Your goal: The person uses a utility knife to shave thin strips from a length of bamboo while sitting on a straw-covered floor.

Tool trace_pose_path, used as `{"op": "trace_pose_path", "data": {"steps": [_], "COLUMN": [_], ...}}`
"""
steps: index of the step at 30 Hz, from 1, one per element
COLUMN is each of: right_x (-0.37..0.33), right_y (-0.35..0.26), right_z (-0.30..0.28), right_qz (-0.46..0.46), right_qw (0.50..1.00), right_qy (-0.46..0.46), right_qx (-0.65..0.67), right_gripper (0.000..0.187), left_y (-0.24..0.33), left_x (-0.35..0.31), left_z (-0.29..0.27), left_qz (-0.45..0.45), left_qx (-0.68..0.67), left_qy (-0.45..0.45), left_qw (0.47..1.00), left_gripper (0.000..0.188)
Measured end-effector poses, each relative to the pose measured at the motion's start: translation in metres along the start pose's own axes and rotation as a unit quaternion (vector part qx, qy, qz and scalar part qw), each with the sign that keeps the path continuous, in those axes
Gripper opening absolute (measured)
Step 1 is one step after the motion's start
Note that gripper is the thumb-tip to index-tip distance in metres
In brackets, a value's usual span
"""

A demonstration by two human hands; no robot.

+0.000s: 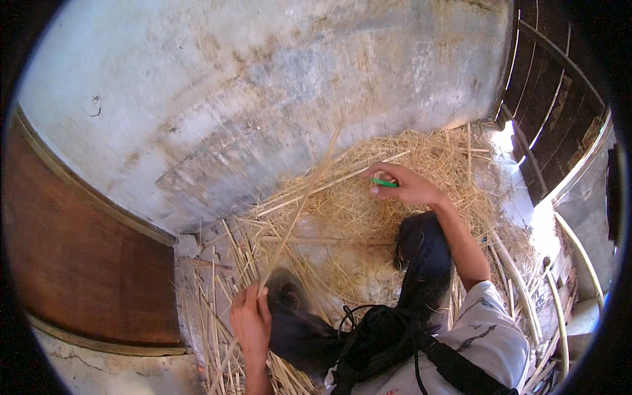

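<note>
The green object (384, 183) pinched in the right hand (403, 184) is mostly covered by fingers (too small to identify); the dark cloth (424, 257) hides straw (342, 217) beneath.

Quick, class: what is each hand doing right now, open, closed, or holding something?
Left hand: closed on a long straw stalk.
Right hand: closed on a small green tool, over the straw pile.

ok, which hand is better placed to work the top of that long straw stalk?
Right hand, probably: it holds a small green tool near the long stalk's upper end. Left hand grips its base.
</note>
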State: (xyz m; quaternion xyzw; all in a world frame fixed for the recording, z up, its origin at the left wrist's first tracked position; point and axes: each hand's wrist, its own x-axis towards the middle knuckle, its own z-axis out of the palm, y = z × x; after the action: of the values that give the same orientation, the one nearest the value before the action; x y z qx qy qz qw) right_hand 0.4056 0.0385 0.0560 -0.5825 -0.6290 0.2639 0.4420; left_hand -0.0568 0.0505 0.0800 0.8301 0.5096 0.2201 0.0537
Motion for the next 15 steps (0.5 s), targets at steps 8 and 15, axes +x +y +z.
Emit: {"op": "trace_pose_path", "data": {"steps": [8,15], "right_x": [0.011,0.011], "right_y": [-0.021,-0.003], "right_z": [0.032,0.032], "right_qz": [-0.005,0.001], "right_qw": [0.983,0.963], "right_qy": [0.166,0.245], "right_qx": [0.073,-0.109], "right_gripper": [0.050,0.049], "left_y": [0.014,-0.008], "left_x": [0.038,0.082], "left_z": [0.013,0.065], "left_qz": [0.058,0.149], "left_qx": [-0.001,-0.015], "left_qy": [0.065,0.198], "left_qw": [0.996,0.969], "left_gripper": [0.043,0.031]}}
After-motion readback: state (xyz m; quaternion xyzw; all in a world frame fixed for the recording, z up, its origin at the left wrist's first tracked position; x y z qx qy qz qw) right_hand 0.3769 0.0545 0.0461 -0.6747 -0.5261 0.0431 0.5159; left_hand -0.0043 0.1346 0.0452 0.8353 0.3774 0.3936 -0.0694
